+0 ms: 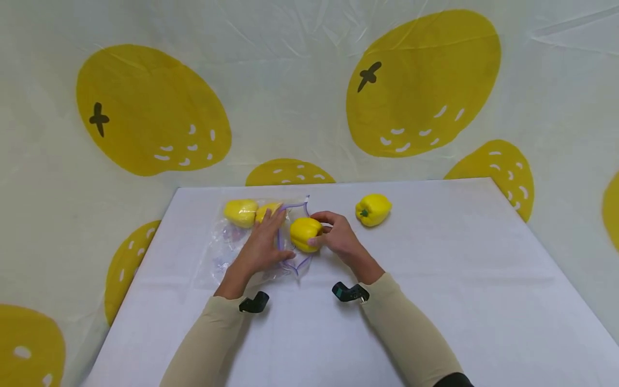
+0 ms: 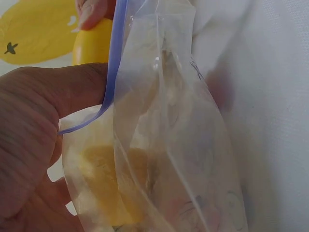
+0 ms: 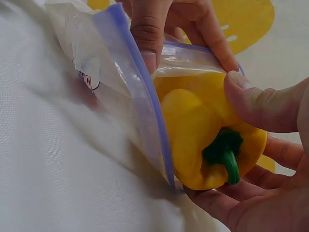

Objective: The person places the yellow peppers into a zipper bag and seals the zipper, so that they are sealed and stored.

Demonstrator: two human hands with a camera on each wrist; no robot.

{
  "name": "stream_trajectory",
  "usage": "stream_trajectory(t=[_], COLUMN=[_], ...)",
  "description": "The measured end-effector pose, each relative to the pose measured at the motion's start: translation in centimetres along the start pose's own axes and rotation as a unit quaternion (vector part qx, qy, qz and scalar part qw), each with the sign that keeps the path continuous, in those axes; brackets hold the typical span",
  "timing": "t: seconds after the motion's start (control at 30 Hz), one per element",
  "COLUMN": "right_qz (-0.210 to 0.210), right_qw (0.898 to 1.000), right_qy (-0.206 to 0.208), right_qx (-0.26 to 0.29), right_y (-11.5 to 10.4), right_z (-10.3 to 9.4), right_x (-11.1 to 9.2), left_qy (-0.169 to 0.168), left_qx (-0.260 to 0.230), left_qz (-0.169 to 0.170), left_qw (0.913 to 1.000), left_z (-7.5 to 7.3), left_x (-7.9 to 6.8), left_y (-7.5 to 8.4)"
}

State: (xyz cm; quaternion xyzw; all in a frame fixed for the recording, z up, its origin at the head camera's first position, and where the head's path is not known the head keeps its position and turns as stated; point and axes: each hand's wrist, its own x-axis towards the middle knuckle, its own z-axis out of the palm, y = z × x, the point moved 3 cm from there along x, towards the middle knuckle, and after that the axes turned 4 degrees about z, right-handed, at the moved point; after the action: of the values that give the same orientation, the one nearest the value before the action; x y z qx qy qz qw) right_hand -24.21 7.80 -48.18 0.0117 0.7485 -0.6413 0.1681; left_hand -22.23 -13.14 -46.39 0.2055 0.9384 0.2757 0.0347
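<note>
A clear zip bag (image 1: 227,252) with a purple zip edge lies on the table, its mouth facing right. My left hand (image 1: 263,242) is at that mouth, thumb inside the opening and fingers spread, keeping the edges apart. With thumb and fingertips, my right hand (image 1: 340,236) grips a yellow bell pepper (image 3: 193,125) at the opening, its green stem toward my right palm. The pepper's far end is between the zip edges. Deeper in the bag are two yellow pieces, a pepper (image 1: 240,213) at left and one (image 2: 116,183) partly covered by my left fingers in the head view.
Another yellow bell pepper (image 1: 373,209) lies at the back of the white table (image 1: 459,269), right of the bag. Behind the table hangs a pale backdrop (image 1: 290,80) printed with large yellow fruit. A dark wrist camera (image 1: 350,292) sits at my right cuff.
</note>
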Motion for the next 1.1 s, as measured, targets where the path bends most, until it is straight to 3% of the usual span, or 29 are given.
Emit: stream_trajectory(t=[0.43, 0.8, 1.1], right_qz=[-0.006, -0.028, -0.035], right_qw=[0.999, 0.996, 0.996], right_qy=[-0.030, -0.080, -0.074], right_qx=[0.009, -0.005, -0.017], right_y=[0.4, 0.5, 0.9], right_z=[0.5, 0.5, 1.2], right_x=[1.0, 1.2, 1.4], left_qy=[-0.008, -0.001, -0.003], left_qx=[-0.005, -0.007, -0.007], left_qz=[0.001, 0.017, 0.018], left_qw=[1.0000, 0.9998, 0.9998], left_z=[-0.2, -0.3, -0.4], left_x=[0.0, 0.1, 0.1], left_y=[0.1, 0.1, 0.0])
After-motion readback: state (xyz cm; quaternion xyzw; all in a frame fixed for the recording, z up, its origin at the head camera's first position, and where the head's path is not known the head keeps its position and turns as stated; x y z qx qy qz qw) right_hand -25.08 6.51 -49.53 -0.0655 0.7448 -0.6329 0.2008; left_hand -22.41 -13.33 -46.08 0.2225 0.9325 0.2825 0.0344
